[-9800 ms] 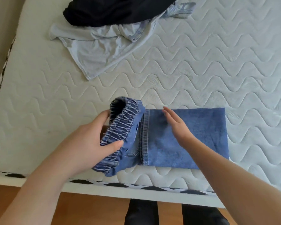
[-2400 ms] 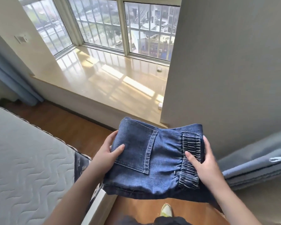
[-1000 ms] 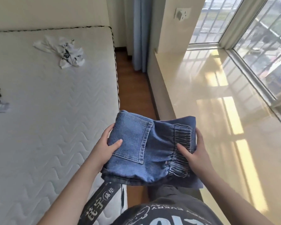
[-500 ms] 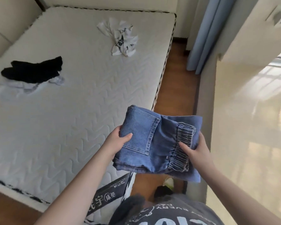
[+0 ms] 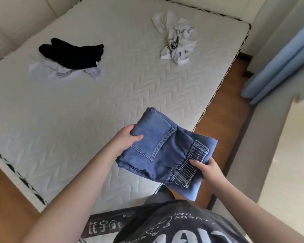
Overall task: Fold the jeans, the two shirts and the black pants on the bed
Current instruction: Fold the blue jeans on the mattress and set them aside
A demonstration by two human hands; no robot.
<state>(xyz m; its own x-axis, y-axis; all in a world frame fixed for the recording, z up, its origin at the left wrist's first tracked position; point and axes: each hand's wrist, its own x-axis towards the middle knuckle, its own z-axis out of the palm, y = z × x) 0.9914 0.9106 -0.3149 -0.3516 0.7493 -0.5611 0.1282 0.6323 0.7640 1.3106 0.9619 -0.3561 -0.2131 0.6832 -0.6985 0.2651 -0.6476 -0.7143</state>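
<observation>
I hold the folded blue jeans (image 5: 158, 148) in the air over the bed's near right corner, back pocket facing up. My left hand (image 5: 125, 141) grips their left edge, thumb on top. My right hand (image 5: 206, 168) grips the elastic waistband side. The black pants (image 5: 72, 54) lie crumpled at the far left of the white quilted mattress (image 5: 77, 111), on top of a pale blue shirt (image 5: 60, 71) that shows beneath them. A white shirt with black print (image 5: 177, 43) lies bunched at the far right of the mattress.
A strip of wooden floor (image 5: 223, 109) runs along the bed's right side. Blue curtains (image 5: 279, 62) hang at the right beside a grey ledge (image 5: 263, 137). A padded headboard (image 5: 16, 18) stands at the upper left.
My view has swung from the window ledge back to the bed. Both hands have carried the folded jeans along, now over the mattress corner, with the same grip.
</observation>
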